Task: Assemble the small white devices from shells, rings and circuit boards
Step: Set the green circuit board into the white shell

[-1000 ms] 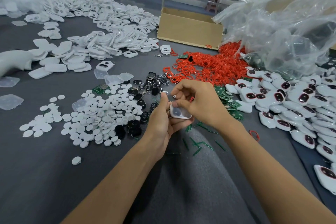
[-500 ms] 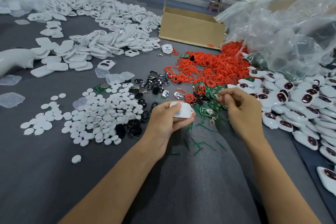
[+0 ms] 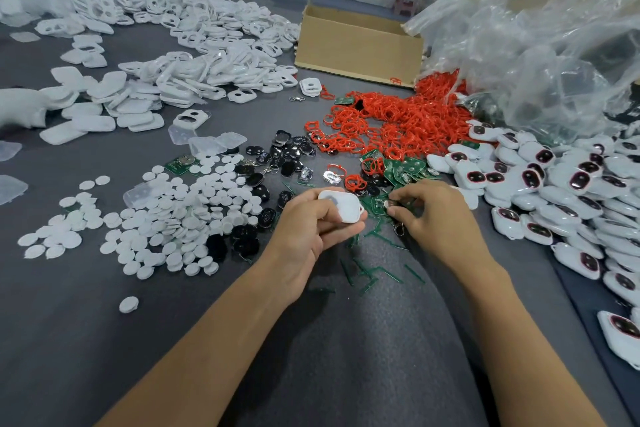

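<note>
While my left hand (image 3: 311, 224) grips a white shell (image 3: 341, 205) over the grey desk (image 3: 86, 322), fingers (image 3: 341, 228) curled round it, my right hand (image 3: 438, 215) sits just beside it at 3 o'clock, pinching a green circuit board (image 3: 380, 203). Red rings (image 3: 398, 121) are heaped at 12 o'clock, finished devices (image 3: 554, 180) lie farther out at 3, and white discs (image 3: 173, 218) at 9.

Held shell: small white rounded plastic shell (image 3: 341, 206), tilted, gripped in the left hand (image 3: 311, 222), near centre.
Pinched board: small green circuit board (image 3: 379, 203), in the right hand (image 3: 433, 211) fingertips, just right of the shell.
Board pile: green circuit boards (image 3: 403, 168), loose heap just beyond.
Rings: thin red rubber rings (image 3: 398, 125), heaped farther back.
Loose shells: white plastic shell halves (image 3: 207, 55), far left.
Assembled devices: white devices with dark oval windows (image 3: 554, 177), heaped right.
</note>
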`<state>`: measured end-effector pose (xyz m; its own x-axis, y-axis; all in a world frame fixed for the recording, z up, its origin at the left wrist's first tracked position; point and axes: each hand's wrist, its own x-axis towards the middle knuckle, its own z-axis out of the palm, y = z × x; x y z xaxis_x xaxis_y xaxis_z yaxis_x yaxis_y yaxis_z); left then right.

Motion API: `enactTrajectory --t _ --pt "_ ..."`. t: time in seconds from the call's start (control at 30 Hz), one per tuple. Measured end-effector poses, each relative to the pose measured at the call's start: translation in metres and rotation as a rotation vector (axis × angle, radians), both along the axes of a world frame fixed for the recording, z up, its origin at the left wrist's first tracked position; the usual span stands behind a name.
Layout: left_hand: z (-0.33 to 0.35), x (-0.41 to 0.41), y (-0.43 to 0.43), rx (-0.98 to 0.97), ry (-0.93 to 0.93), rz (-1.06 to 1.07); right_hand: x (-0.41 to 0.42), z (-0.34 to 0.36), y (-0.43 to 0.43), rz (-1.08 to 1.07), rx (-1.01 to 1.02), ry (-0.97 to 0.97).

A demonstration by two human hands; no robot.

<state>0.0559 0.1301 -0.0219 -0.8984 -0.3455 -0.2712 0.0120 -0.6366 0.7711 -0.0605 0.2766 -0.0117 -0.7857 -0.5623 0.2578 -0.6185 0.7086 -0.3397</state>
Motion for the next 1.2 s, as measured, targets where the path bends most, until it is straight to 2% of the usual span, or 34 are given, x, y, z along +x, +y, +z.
enactTrajectory --t 0.23,0.37,0.43,0.53,0.67,1.2 --pt "0.002 0.002 0.001 0.012 0.017 0.004 0.001 0.000 0.000 0.026 0.003 0.037" --pt "0.004 0.000 0.001 0.081 0.008 0.020 0.012 0.009 -0.005 0.136 -0.239 0.076" --pt "0.005 0.000 0.000 0.149 0.015 0.026 0.023 0.013 -0.012 0.230 -0.289 0.095" --pt "0.003 0.000 -0.002 0.157 0.031 0.015 0.035 0.011 -0.021 0.308 -0.236 0.111" --pt "0.001 -0.001 -0.003 0.145 0.011 0.020 0.039 0.007 -0.025 0.304 -0.165 0.156" --pt "0.005 -0.002 0.000 0.109 -0.010 0.017 0.042 0.004 -0.028 0.265 -0.145 0.149"
